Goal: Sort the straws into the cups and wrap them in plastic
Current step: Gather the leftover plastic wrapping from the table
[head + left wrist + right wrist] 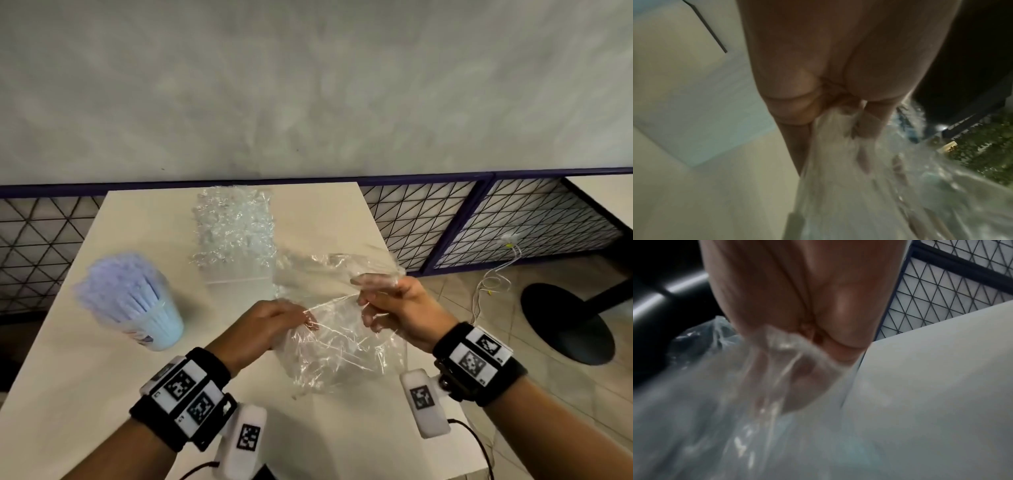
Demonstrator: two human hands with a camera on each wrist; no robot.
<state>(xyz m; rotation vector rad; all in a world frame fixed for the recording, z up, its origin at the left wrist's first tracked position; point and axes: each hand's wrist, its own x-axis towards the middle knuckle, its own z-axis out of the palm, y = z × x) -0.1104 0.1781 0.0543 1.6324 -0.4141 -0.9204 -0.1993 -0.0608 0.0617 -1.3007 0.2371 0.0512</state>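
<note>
A person stands at a pale counter [102,394] and looks down at both hands. At the far left stands one light blue cup [161,325], packed with a bundle of pale straws [120,284] that fan out above its rim; motion blur makes them too many to count. No other cup can be made out. Behind the middle of the counter lies one crumpled pile of clear plastic [234,229], touching nothing else.

In the centre, the left hand [270,325] pinches one edge of a thin clear plastic sheet [342,353], fingers curled tight around a gathered fold; the left wrist view shows the film bunched between thumb and fingers [869,129]. To the right, the right hand [394,308] grips the opposite edge, its fingers closed with film draped over the fingertips [803,382]. The sheet hangs slack and wrinkled between the two hands, above the counter's near edge and well apart from the cup.

The step in hand appears to be opening out the sheet before wrapping. To do it well, the hands would likely need to pull gently apart until the film is flat, keeping the edges from clinging to each other, then carry it left over the straws.

Further right, beyond the counter, are a wire mesh panel [513,222] and one round black table base [565,322] on the floor.
</note>
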